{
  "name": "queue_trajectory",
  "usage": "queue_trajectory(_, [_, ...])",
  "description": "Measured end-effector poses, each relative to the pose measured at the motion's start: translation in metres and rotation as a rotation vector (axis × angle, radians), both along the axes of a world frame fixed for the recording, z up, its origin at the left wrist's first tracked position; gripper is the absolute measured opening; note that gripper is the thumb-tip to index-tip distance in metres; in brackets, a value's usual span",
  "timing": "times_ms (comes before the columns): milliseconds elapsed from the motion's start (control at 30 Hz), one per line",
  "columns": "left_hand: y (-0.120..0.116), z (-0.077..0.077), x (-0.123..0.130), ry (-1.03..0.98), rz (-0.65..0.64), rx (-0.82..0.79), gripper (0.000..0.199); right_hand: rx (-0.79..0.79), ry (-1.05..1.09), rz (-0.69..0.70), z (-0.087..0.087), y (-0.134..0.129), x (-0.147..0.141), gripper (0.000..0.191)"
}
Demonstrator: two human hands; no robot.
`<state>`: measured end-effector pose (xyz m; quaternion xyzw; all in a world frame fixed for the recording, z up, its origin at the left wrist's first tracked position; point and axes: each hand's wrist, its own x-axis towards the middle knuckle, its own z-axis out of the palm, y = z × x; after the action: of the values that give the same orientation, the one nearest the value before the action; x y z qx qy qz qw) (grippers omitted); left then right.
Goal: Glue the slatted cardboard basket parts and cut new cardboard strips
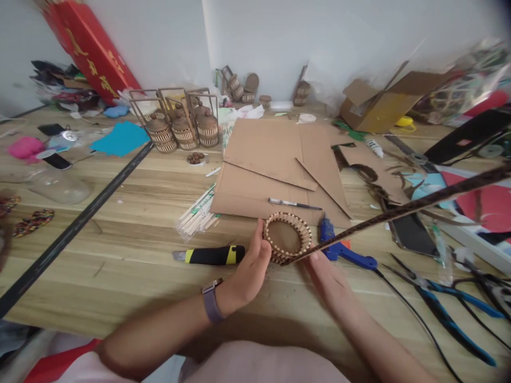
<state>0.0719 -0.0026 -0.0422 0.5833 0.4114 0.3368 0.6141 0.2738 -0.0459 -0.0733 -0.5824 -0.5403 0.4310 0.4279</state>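
A small round basket (pixel 306 234) of light sticks and brown strip stands upright between my hands, its open top facing up. My left hand (pixel 255 266) grips its left side with bent fingers. On its lower right side, my right hand (pixel 321 268) presses a long brown cardboard strip (pixel 383 215) against the wall. The strip runs from the basket's front up to the right edge of the view. A blue glue gun (pixel 347 252) lies just right of the basket, and a yellow and black utility knife (pixel 213 255) lies to the left.
Behind the basket is a cardboard sheet (pixel 275 154) with a pen (pixel 295 204) and thin strips. Finished lidded baskets (pixel 184 130) stand back left. Pliers (pixel 439 303), a phone (pixel 411 229) and a cable are at the right; wrapped sticks (pixel 199 213) lie left of the sheet.
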Motion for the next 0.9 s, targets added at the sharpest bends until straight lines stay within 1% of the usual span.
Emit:
queue_trajectory(67, [0.004, -0.003, 0.002, -0.048, 0.025, -0.015, 0.099, -0.011, 0.038, -0.042, -0.007, -0.005, -0.006, 0.054])
queue_trajectory(133, [0.008, -0.004, 0.003, -0.076, 0.016, -0.012, 0.095, 0.038, 0.05, -0.087, -0.013, -0.01, -0.009, 0.053])
queue_trajectory(233, [0.011, -0.005, 0.001, -0.08, -0.013, 0.007, 0.095, 0.13, -0.029, -0.108, -0.018, -0.015, -0.011, 0.051])
queue_trajectory(367, [0.014, -0.001, -0.001, -0.06, -0.025, 0.011, 0.099, 0.225, -0.165, -0.128, -0.021, -0.018, -0.011, 0.051])
queue_trajectory(500, [0.016, 0.002, -0.002, -0.034, -0.058, 0.039, 0.095, 0.247, -0.26, -0.184, -0.027, -0.019, -0.011, 0.048])
queue_trajectory(600, [0.02, 0.006, -0.009, 0.013, -0.003, 0.095, 0.087, 0.264, -0.268, -0.219, -0.031, -0.018, -0.012, 0.047])
queue_trajectory(667, [0.026, 0.011, -0.017, 0.017, 0.023, 0.238, 0.081, 0.266, -0.24, -0.245, -0.032, -0.018, -0.013, 0.045])
queue_trajectory(700, [0.03, 0.014, -0.022, 0.006, 0.008, 0.355, 0.078, 0.262, -0.215, -0.255, -0.032, -0.018, -0.014, 0.044])
queue_trajectory(800, [0.046, 0.024, -0.033, 0.003, -0.176, 0.792, 0.075, 0.259, -0.092, -0.252, -0.032, -0.018, -0.017, 0.042])
queue_trajectory(833, [0.051, 0.027, -0.036, 0.031, -0.218, 0.888, 0.075, 0.265, -0.042, -0.247, -0.032, -0.018, -0.017, 0.043])
queue_trajectory(900, [0.059, 0.031, -0.036, 0.099, -0.278, 1.001, 0.078, 0.28, 0.048, -0.246, -0.027, -0.018, -0.014, 0.043])
